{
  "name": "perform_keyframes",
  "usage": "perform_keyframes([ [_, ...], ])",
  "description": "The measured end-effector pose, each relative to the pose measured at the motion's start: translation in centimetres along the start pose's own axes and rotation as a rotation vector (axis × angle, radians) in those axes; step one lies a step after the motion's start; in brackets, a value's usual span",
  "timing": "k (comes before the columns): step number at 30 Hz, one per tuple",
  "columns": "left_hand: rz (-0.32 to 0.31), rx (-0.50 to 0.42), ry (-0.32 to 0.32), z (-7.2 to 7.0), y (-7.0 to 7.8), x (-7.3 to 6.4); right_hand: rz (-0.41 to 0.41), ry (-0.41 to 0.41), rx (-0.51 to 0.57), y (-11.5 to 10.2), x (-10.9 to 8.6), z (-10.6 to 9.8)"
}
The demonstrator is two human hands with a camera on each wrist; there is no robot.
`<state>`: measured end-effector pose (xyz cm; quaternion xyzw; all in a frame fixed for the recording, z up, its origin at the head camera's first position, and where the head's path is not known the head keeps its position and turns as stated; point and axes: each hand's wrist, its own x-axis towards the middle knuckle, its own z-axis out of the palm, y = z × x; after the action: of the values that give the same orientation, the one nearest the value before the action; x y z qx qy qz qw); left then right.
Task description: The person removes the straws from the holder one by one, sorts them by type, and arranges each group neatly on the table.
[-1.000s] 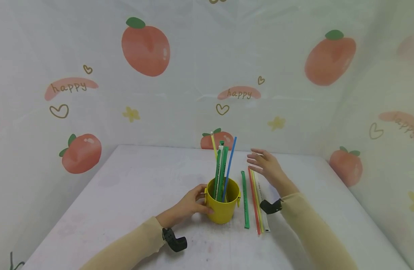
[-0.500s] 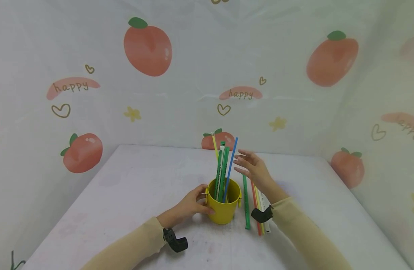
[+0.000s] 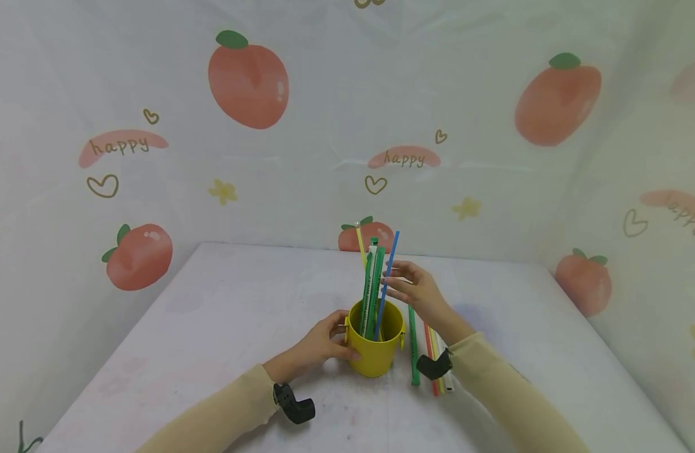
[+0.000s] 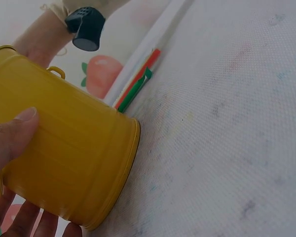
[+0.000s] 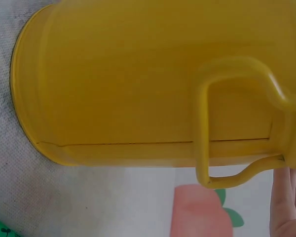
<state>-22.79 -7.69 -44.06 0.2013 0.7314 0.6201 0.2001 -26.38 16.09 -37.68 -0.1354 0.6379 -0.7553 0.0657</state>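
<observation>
A small yellow bucket (image 3: 372, 360) stands on the table with several straws upright in it. They include green-and-white wrapped straws (image 3: 372, 289), a blue straw (image 3: 391, 261) leaning right and a yellow straw (image 3: 361, 244) at the back. My left hand (image 3: 320, 341) grips the bucket's left side; in the left wrist view its thumb (image 4: 15, 138) lies on the wall and its fingertips are on the other side. Above the bucket's right rim, my right hand (image 3: 418, 292) has its fingers loosely bent beside the blue straw, without a visible pinch. The right wrist view mostly shows the bucket wall (image 5: 128, 89).
To the bucket's right, a green wrapped straw (image 3: 413, 352) lies on the white table (image 3: 257, 283). Beside it are a red straw (image 3: 435, 385), a yellow one and a white wrapped one, partly under my right forearm. A fruit-patterned curtain (image 3: 325, 94) hangs behind the table.
My right hand has moved left and slightly down, from above the loose straws to beside the blue straw. The left hand and the bucket have stayed in place.
</observation>
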Motion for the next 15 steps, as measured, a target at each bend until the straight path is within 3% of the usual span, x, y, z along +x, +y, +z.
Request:
perform_keyframes([
  [15,-0.001,-0.003,-0.002,-0.01,0.05,-0.02,0.009,-0.002,-0.029,0.04,-0.2,0.09],
])
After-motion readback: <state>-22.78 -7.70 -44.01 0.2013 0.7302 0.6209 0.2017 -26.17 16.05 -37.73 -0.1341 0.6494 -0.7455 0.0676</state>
